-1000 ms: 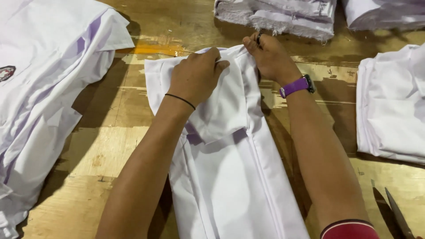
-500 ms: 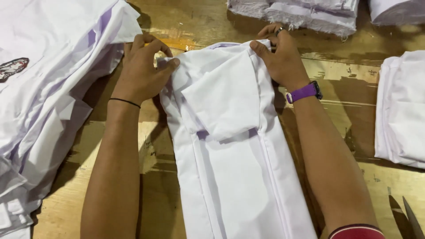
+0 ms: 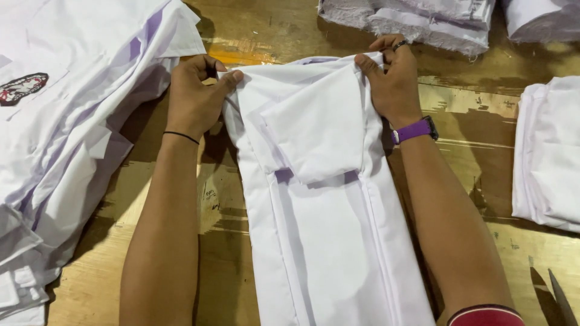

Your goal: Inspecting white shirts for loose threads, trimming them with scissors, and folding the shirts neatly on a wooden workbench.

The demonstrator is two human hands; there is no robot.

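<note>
On the wooden counter (image 3: 241, 51) between my forearms lies the folded white shirt (image 3: 326, 199); my left hand (image 3: 196, 99) and right hand (image 3: 393, 84) each grip clenched on its top corners.

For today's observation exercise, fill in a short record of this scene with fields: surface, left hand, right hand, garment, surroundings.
surface: wooden table, worn and marked
left hand: left hand pinches the top left corner of the white garment; thin black band on the wrist
right hand: right hand grips the top right corner; purple watch on the wrist
garment: white garment, folded lengthwise, flat on the table, lilac trim
surroundings: pile of white shirts at left; folded white stack at right; scissors at lower right
</note>
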